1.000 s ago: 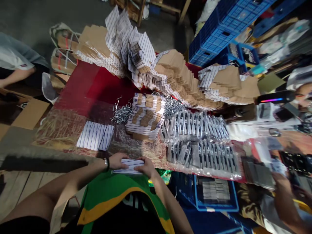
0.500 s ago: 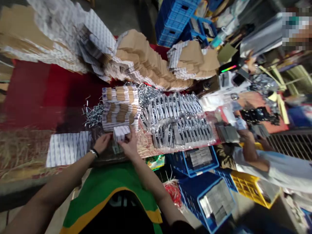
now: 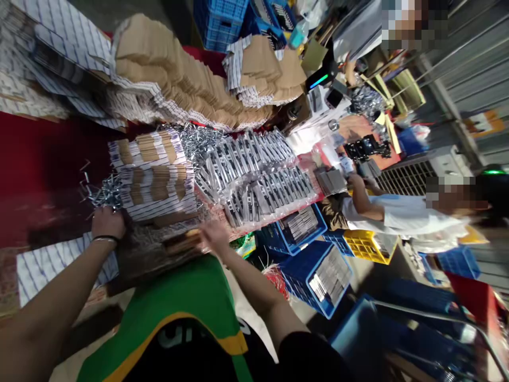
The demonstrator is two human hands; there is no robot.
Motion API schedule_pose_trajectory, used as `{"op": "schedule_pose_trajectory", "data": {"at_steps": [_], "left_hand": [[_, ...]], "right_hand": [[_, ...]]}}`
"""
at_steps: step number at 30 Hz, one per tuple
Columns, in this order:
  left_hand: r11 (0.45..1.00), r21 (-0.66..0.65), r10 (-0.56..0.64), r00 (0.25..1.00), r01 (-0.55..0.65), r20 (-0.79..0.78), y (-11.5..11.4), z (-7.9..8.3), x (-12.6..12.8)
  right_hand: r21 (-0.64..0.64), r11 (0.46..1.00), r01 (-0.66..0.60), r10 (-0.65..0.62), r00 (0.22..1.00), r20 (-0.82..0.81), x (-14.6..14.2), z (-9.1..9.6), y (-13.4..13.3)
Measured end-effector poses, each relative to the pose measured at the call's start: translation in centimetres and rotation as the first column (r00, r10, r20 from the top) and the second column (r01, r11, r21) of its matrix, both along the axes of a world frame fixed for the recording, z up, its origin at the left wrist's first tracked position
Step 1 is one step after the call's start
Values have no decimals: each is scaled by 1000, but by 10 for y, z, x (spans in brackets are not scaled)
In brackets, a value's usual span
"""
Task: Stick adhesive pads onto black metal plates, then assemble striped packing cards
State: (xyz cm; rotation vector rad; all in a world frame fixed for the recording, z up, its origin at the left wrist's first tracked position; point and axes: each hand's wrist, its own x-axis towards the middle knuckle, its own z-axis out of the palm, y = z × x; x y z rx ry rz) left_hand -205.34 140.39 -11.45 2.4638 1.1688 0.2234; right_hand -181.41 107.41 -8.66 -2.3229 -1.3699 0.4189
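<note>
My left hand, with a dark band on the wrist, is at the near edge of a pile of small shiny metal parts. Its fingers curl down; what they grip is hidden. My right hand is smeared by motion beside the right end of a blurred brown cardboard-like strip; whether it holds the strip is unclear. Between and beyond my hands stand rows of folded white-and-brown striped cards. Flat striped white sheets lie left of my left forearm.
Plastic-wrapped metal pieces lie in rows on the right. Tall stacks of brown card line the back. Blue crates and a yellow crate stand below the table edge. A co-worker's arm reaches over grey pieces at right.
The small white striped box between my hands is no longer seen there. My hands have moved apart, the left to the metal parts. The view has swung right.
</note>
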Motion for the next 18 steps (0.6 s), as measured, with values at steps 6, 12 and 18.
{"op": "schedule_pose_trajectory", "data": {"at_steps": [6, 12, 18], "left_hand": [[934, 224, 205, 933, -276, 295, -99, 2, -49], [988, -55, -122, 947, 144, 297, -191, -20, -20], [883, -293, -276, 911, 366, 306, -175, -67, 3]], "right_hand": [[-227, 769, 597, -539, 797, 273, 100, 22, -33], [-345, 728, 592, -637, 771, -20, 108, 17, -24], [-99, 945, 311, -312, 771, -556, 28, 8, -39]]}}
